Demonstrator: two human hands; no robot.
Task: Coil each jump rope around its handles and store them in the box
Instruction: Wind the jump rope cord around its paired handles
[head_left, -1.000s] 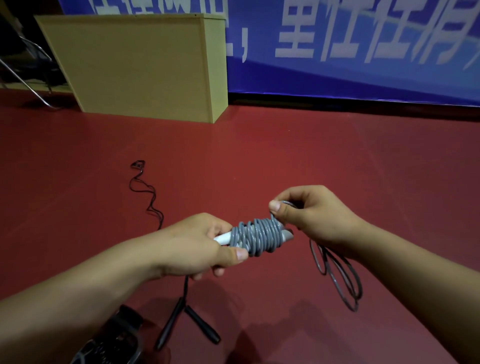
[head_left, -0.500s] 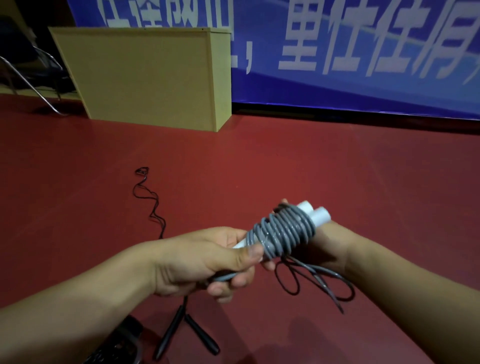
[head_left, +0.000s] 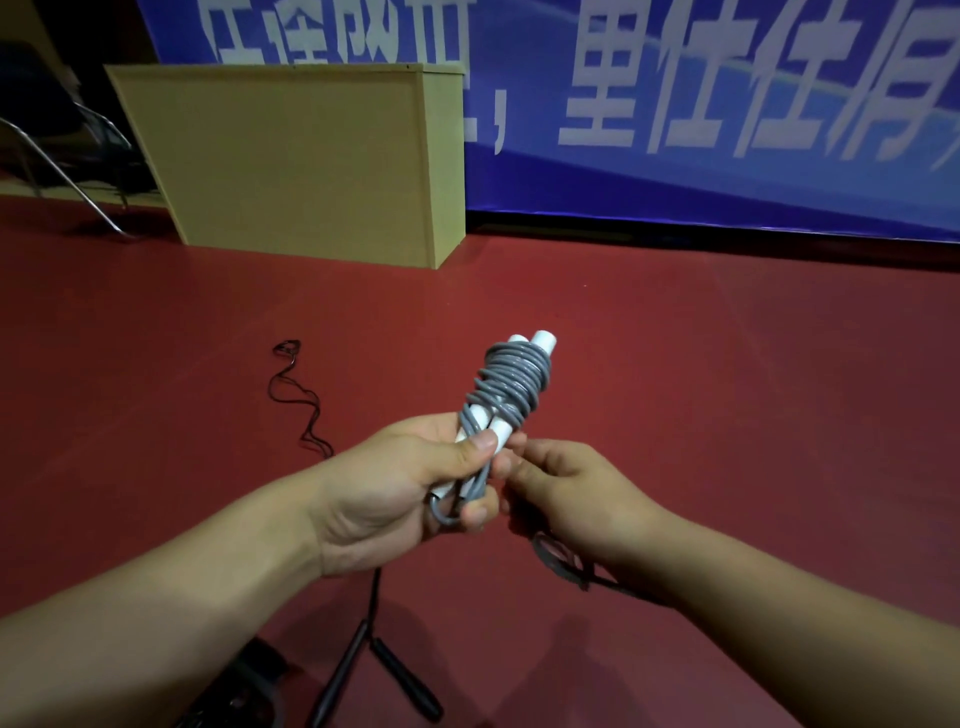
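Frame centre: my left hand (head_left: 400, 488) grips the white handles (head_left: 498, 431), grey rope (head_left: 506, 382) coiled round them. My right hand (head_left: 566, 493), fingers curled, pinches the loose rope end.

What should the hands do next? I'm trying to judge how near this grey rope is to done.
Probably wind another turn: the left hand grips the white handles with the grey rope coiled round them, yet a loose loop hangs below the right hand.
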